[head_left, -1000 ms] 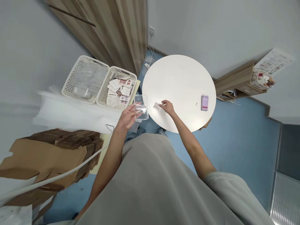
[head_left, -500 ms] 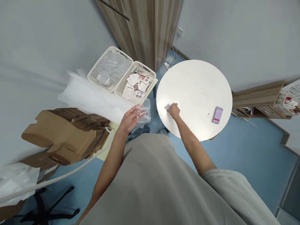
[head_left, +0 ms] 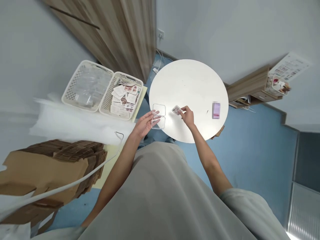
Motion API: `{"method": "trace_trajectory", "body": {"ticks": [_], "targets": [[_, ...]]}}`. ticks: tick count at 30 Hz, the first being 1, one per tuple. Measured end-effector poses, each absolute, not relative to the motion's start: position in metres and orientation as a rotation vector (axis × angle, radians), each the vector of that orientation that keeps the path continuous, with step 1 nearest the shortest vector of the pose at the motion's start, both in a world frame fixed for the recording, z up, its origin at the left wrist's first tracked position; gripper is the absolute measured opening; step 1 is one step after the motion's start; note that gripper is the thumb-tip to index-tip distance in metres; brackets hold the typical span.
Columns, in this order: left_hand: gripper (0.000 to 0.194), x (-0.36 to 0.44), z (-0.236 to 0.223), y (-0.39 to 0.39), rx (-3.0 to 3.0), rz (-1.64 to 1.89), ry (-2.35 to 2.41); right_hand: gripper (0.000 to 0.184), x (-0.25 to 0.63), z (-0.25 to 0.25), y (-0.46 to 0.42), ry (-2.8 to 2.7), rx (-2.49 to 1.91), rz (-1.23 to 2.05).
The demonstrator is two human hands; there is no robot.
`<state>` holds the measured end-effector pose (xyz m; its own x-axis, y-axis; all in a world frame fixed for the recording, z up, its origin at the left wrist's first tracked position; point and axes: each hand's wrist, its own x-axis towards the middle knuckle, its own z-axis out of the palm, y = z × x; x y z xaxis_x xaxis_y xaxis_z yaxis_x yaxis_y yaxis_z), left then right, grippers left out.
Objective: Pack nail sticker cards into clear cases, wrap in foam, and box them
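Observation:
My left hand [head_left: 143, 125] holds an opened clear plastic clamshell case [head_left: 158, 116] at the near left edge of the round white table [head_left: 190, 83]. My right hand [head_left: 187, 115] pinches a small patterned card or packet [head_left: 176, 109] just above the tabletop, a short way right of the case. A small purple object [head_left: 216, 110], blurred, lies on the table to the right.
Two white baskets stand at the left: one [head_left: 85, 85] with clear plastic cases, one [head_left: 122, 96] with printed cards. White foam sheet [head_left: 75, 121] and flattened cardboard boxes [head_left: 55, 163] lie nearer. A wooden shelf [head_left: 250, 88] is at the right, blue floor [head_left: 255, 143] below.
My left hand has brought the clear case rightward over the table edge. My right hand has lifted the small packet off the table. The head camera swung back to the right.

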<state>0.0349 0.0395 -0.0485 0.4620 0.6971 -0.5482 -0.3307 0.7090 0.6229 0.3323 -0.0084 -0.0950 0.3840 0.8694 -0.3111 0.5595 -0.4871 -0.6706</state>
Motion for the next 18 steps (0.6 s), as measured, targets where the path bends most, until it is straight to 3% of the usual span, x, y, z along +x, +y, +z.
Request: {"method": "trace_trajectory", "body": {"ticks": [5,10,14,18], "targets": [[0.034,0.067,-0.044,0.043,0.504,0.571,0.817,0.052,0.356,-0.044,-0.021,-0.989,-1.98,0.778],[0.033,0.087,-0.04,0.043,0.519,0.524,0.768,0.054,0.337,0.002,-0.035,-1.022,-1.79,0.834],[0.036,0.096,-0.037,0.043,0.54,0.512,0.741,0.048,0.312,0.018,-0.046,-1.191,-1.793,0.939],[0.04,0.098,-0.034,0.041,0.565,0.492,0.709,0.027,0.3,0.019,-0.056,-1.36,-1.863,0.922]]}}
